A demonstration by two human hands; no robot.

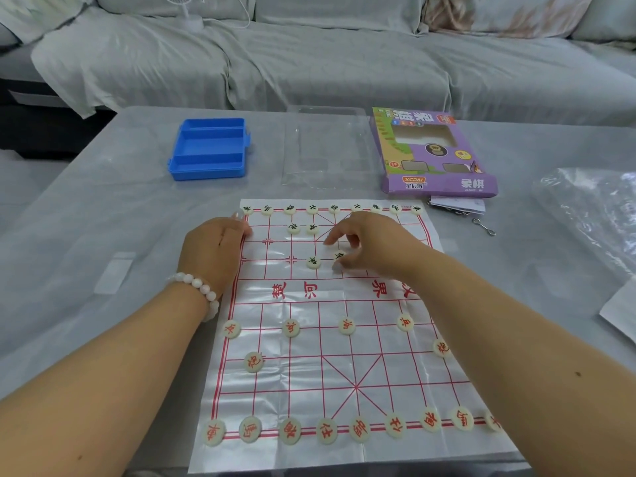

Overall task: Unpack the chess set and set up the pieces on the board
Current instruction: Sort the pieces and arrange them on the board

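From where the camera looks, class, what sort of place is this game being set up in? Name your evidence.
Probably a home living room. A sofa draped in grey covers sits behind a low table, a small fan stands on the cushions, and the paper board is laid out casually.

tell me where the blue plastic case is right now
In the head view the blue plastic case lies open on the far left part of the table, left of the clear plastic tray, beyond the board.
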